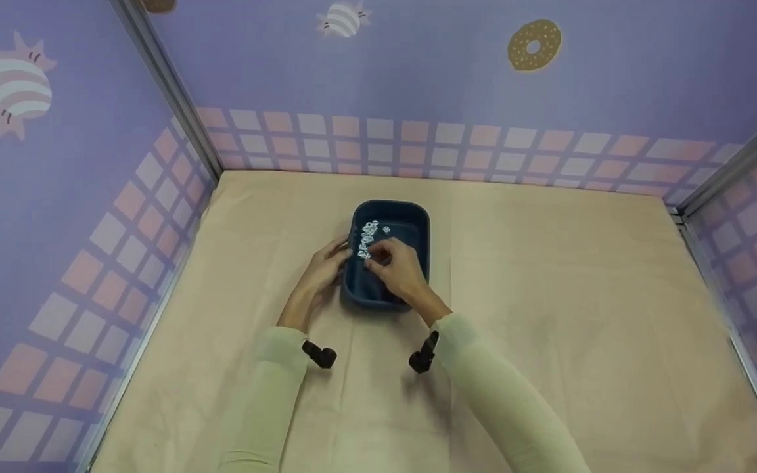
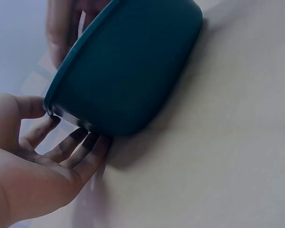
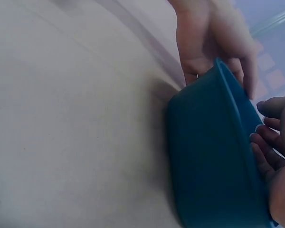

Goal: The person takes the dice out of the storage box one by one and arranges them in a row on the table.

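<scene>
A dark blue rectangular container [image 1: 385,305] with rounded corners stands on the cloth-covered table. Small white pieces with dark markings [image 1: 367,236] lie clustered along its left inside; one separate white piece [image 1: 387,230] lies to their right. My left hand [image 1: 321,270] holds the container's left side, thumb at the rim and fingers against the outer wall, as the left wrist view shows. Inside the container, my right hand [image 1: 399,268] bends over the near end of the cluster. Its thumb and fingertips [image 3: 261,128] stand slightly apart, with nothing visible between them. The exact kind of pieces is too small to tell.
Beige cloth [image 1: 549,295] covers the table around the container. Purple printed panels [image 1: 418,79] rise at the back and both sides, joined by metal corner posts [image 1: 175,92]. Dark wrist devices [image 1: 319,355] stick out by both cuffs.
</scene>
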The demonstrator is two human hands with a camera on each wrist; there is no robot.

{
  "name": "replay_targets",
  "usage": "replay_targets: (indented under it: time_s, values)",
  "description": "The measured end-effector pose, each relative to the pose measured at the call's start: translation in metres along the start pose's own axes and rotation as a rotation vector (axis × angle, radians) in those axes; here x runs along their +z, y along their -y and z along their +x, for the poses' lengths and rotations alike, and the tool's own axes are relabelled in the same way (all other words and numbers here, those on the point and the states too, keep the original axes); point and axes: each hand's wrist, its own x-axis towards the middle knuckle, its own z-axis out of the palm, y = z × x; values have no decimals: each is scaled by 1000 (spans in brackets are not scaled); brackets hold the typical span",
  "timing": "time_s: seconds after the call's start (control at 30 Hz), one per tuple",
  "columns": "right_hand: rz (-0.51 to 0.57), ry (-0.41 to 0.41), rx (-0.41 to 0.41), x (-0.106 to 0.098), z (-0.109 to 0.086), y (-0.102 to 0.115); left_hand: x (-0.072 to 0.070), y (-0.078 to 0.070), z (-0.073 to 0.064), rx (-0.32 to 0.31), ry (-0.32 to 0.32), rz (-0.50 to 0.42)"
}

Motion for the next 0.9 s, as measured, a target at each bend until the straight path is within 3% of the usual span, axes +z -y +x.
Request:
replay_targets:
  time_s: [0.13,0.5,0.9]
  values:
    - [-40,20,26,4,4,-3,2,5,0,25,6,-50]
    - [-145,116,32,9,8,-5,3,18,-3,59,-74,-139]
    - [-164,102,58,10,7,-7,7,21,-3,83,-97,-154]
